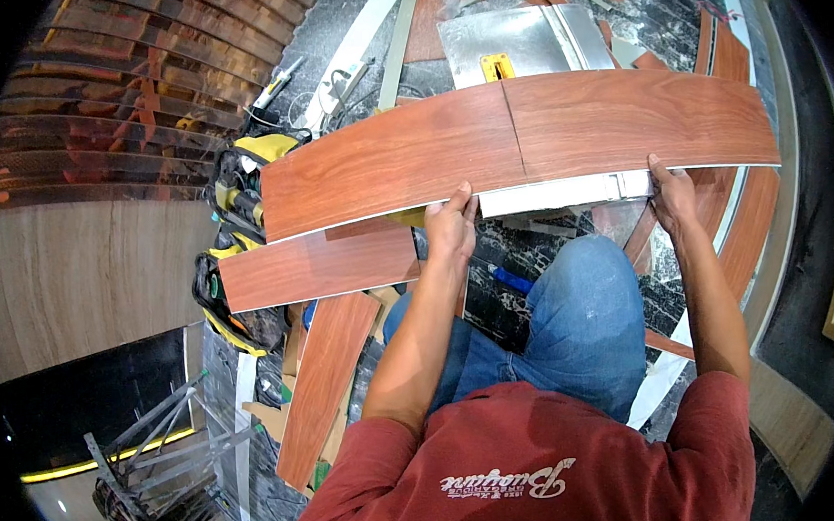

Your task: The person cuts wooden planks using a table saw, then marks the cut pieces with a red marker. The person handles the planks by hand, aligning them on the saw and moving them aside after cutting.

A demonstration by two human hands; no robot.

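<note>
A long reddish-brown wood-look plank [636, 112] lies across the view in front of me, with a thin dark line running across its width. My left hand [451, 226] is closed on its near edge, thumb on top, left of that line. Further right, my right hand [674, 198] grips the same edge, also with the thumb on top; the fingers beneath are hidden. Under the plank, a white and silver edge of a metal-topped table [564, 195] shows between my hands. Beyond the plank, its metal plate [464, 36] carries a yellow piece [497, 68].
A shorter plank [321, 272] lies at the left, over black-and-yellow tool bags [249, 188]. Another plank [325, 389] is by my left arm. Offcuts and strips litter the dark marbled floor [674, 33]. A blue-handled tool [511, 280] lies near my knee. Metal stands [153, 445] are at lower left.
</note>
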